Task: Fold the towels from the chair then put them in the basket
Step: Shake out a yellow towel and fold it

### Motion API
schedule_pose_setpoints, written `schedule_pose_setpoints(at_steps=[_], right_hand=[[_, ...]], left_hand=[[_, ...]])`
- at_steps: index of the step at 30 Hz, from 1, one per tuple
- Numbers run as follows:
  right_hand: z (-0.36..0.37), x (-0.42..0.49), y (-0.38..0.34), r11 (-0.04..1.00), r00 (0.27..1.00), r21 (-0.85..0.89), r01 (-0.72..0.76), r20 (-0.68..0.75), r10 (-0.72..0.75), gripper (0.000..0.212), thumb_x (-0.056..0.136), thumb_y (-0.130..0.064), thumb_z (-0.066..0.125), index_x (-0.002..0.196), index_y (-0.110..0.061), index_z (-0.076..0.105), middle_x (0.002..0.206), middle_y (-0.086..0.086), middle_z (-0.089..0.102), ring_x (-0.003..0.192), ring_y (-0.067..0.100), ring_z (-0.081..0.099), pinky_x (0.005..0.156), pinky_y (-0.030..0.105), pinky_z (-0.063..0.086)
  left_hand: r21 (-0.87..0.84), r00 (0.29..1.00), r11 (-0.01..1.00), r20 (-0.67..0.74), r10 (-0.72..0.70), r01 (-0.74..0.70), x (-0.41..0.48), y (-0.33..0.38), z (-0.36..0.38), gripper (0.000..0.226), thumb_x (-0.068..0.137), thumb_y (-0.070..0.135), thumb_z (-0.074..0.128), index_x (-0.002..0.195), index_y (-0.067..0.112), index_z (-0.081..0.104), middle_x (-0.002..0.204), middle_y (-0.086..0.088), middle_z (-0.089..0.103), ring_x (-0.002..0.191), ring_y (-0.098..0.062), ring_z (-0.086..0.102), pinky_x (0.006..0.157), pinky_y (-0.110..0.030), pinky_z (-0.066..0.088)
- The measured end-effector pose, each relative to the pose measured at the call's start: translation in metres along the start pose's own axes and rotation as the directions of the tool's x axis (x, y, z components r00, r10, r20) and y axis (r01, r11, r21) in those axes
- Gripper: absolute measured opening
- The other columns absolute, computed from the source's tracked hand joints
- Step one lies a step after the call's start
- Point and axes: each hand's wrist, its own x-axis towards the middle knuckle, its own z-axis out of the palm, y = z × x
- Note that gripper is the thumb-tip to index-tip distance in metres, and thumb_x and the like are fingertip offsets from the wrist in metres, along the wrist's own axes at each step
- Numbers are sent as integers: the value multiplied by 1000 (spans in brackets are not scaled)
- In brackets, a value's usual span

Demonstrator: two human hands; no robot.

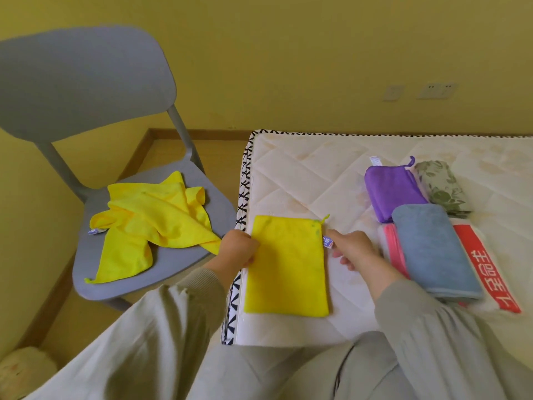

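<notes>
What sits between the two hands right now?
In the head view, the folded yellow towel lies flat on the mattress between them: the left hand grips its left edge, the right hand touches its right edge.

We see soft, even light with a yellow cast over the mattress (288, 174); we cannot tell its source. The folded towel (285, 264) on the mattress throws only a thin shadow along its near edge. Left of the mattress the chair (83, 79) back is blurred, and above the mattress the wall sockets (435, 90) look soft. The mattress's left edge bows with lens distortion.
</notes>
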Motion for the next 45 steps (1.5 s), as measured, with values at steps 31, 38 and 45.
schedule_pose_setpoints(at_steps=[31, 38, 45], right_hand=[[8, -11, 5, 862, 952, 501, -77, 294, -86, 30, 89, 21, 34, 84, 4, 58, 88, 18, 58, 83, 29, 57, 75, 33, 50], [-7, -24, 11, 814, 967, 559, -157, 255, 11, 18, 95, -9, 48, 80, -3, 53, 87, 16, 54, 75, 24, 55, 64, 32, 47], [1, -38, 14, 889, 925, 383, -252, 364, 105, 29, 91, -24, 61, 114, -6, 55, 83, 17, 60, 69, 29, 59, 57, 34, 47]], left_hand=[[-731, 977, 682, 160, 138, 24, -11, -20, 7, 31, 91, -15, 39, 74, -1, 61, 99, -17, 63, 94, -29, 61, 80, -34, 56], [-649, 999, 760, -4, 53, -42, -23, -26, 8, 10, 90, 6, 57, 80, 7, 59, 76, -13, 52, 68, -24, 50, 64, -33, 46], [-501, 996, 863, 81, -27, 65, -41, -26, 15, 55, 88, 21, 67, 136, 12, 41, 126, -19, 51, 97, -38, 62, 54, -38, 54]])
